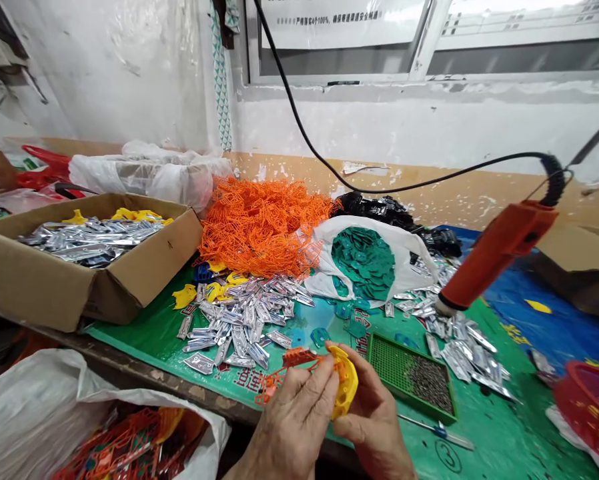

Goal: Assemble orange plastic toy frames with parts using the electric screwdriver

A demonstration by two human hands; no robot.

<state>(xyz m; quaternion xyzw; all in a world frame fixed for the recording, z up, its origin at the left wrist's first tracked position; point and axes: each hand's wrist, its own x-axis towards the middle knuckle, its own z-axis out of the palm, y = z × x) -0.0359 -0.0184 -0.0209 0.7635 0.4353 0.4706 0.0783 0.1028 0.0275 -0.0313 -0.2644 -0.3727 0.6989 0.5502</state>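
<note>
Low at the front edge of the table, my right hand [377,417] grips a curved yellow plastic piece [348,390] with small holes along it. My left hand [299,417] is closed on an orange plastic sprue [274,381], its fingertips pressed up against the yellow piece. The sprue's thin lattice sticks out to the left, with a darker orange part [299,357] at its top. Fingers hide where sprue and yellow piece meet. Close by my right hand lies a green tray [392,363] with small dark screws [429,383].
A red-orange electric screwdriver [499,253] hangs at right on a black cable. Silver pieces [249,317] lie in piles, behind them tangled orange sprues [264,227]. Around are a white bag [414,247] of green pieces, a cardboard box [139,280], a screwdriver [447,437] and a red basket [587,407].
</note>
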